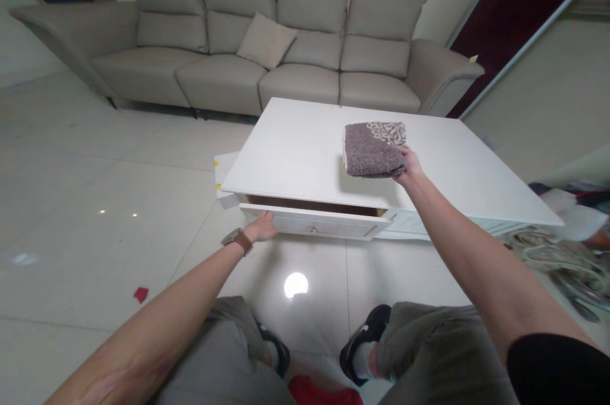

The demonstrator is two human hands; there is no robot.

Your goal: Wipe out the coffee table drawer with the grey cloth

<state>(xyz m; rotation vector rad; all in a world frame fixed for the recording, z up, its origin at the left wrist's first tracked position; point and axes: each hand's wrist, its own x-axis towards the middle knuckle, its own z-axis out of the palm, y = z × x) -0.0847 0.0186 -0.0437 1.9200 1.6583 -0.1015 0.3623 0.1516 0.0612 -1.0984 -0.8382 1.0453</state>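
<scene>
A folded grey-brown towel (pixel 374 151) with a pale scroll pattern at one corner is held above the white coffee table (pixel 305 131). My right hand (pixel 407 166) is closed on its right edge, thumb on top and the other fingers mostly hidden beneath. On the table's near side, a white drawer (pixel 343 226) with a small metal knob stands partly pulled out. My left hand (pixel 261 227), below a wristwatch, grips the left end of the drawer front. Only a narrow dark strip of the drawer's inside shows.
Behind the table runs a long taupe sofa (pixel 219 77) with a beige cushion (pixel 267 41). A white box (pixel 226 170) stands by the table's left end. Bundled cloth (pixel 548 252) lies at right. A red scrap (pixel 141 294) and a red object (pixel 326 391) are on the tiles.
</scene>
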